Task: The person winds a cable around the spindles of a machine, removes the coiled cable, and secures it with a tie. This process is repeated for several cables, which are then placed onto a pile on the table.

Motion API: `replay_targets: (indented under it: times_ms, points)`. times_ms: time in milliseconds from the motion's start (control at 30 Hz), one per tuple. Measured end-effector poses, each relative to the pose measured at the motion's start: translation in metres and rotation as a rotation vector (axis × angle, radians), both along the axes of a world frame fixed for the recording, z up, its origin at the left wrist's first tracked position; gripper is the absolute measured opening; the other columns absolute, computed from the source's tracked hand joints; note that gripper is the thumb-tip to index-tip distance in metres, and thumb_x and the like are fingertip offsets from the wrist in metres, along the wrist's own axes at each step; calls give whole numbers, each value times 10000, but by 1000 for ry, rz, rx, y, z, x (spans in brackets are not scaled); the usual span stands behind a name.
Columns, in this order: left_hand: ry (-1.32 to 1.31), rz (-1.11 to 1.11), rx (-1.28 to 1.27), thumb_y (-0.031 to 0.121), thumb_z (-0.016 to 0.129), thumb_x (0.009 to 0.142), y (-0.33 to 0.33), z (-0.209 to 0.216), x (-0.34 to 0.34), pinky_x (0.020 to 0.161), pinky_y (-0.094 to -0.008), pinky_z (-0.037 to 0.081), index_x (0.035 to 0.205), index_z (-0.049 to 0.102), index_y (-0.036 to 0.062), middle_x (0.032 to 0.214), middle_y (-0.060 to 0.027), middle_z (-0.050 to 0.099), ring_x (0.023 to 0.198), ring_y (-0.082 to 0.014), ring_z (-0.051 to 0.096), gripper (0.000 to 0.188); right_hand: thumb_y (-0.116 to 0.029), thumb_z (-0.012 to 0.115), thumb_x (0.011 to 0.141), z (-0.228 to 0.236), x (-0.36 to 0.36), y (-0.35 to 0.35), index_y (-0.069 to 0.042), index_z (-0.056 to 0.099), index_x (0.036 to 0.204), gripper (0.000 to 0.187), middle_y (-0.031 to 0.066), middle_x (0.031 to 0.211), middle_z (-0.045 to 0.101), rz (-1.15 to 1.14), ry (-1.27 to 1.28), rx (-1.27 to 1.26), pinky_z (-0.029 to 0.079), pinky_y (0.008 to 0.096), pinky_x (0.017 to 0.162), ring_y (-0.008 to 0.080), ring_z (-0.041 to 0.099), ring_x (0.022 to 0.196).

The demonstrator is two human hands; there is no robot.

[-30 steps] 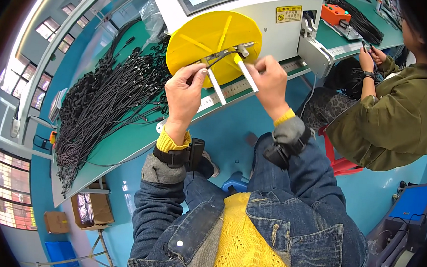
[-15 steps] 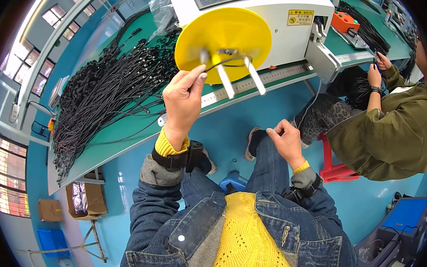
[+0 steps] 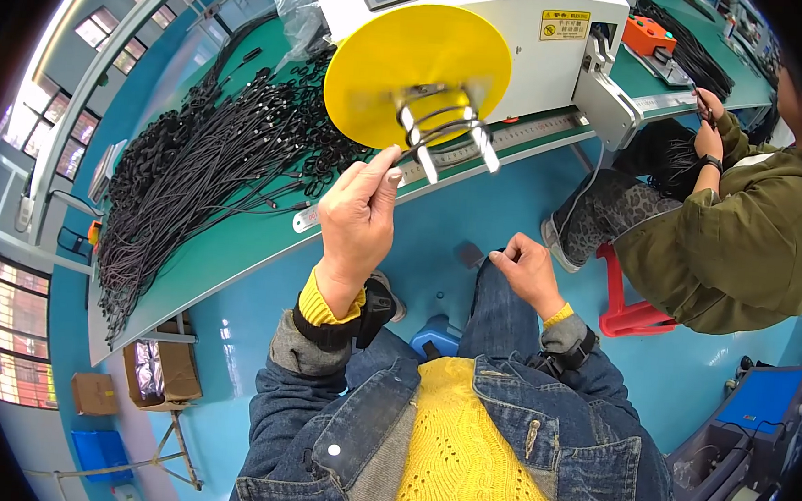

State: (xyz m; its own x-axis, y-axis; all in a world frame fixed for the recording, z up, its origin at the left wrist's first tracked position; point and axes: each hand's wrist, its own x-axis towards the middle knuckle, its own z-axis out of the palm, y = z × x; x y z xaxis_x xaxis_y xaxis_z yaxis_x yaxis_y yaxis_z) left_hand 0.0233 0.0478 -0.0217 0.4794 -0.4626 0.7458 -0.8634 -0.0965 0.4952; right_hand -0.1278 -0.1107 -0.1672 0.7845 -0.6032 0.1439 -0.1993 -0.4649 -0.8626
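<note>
Black cable (image 3: 441,132) looped around two pale pegs (image 3: 429,167) on the front of a yellow disc (image 3: 413,49), its near end pinched between the thumb and forefinger of the person's left hand (image 3: 359,213). Their right hand (image 3: 527,269) hovered lower and to the right, above the lap, loosely curled with thumb and fingertips close together. Beyond the hands, the disc, blurred around the pegs, stood before a white machine (image 3: 545,66) on a green table (image 3: 200,270). Left of the machine, a large heap of black cables (image 3: 185,173) spread across the tabletop. On the far right, an orange control box (image 3: 648,34) sat near a co-worker (image 3: 732,243) in an olive jacket, seated on a red stool (image 3: 623,301).
</note>
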Motion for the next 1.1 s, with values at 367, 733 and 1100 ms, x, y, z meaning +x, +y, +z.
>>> replay_targets:
  times_ms: [367, 733, 1100]
  points:
    - [-362, 112, 164, 30, 592, 774, -22, 13, -15, 526, -318, 438, 1139, 534, -9, 691, -116, 518, 601, -249, 533, 371, -139, 671, 743, 21, 5, -3, -14, 460, 634, 268, 29, 521, 441, 53, -81, 18, 358, 268, 467, 93, 405, 497]
    - [-405, 211, 471, 121, 566, 794, -36, 44, -36, 710, -380, 437, 1145, 484, -63, 851, -142, 492, 790, -290, 515, 405, -147, 722, 725, 125, 52, -20, -14, 521, 718, 241, 6, 610, 528, 94, -550, -153, 377, 205, 465, 54, 462, 544]
    - [-201, 32, 377, 138, 462, 859, -37, 21, -4, 906, -425, 343, 1254, 308, -115, 1164, -325, 371, 1034, -403, 431, 494, -146, 728, 707, 123, 83, -46, -11, 233, 1368, 836, 143, 1224, 428, 482, -596, 94, 414, 303, 898, 163, 473, 1058]
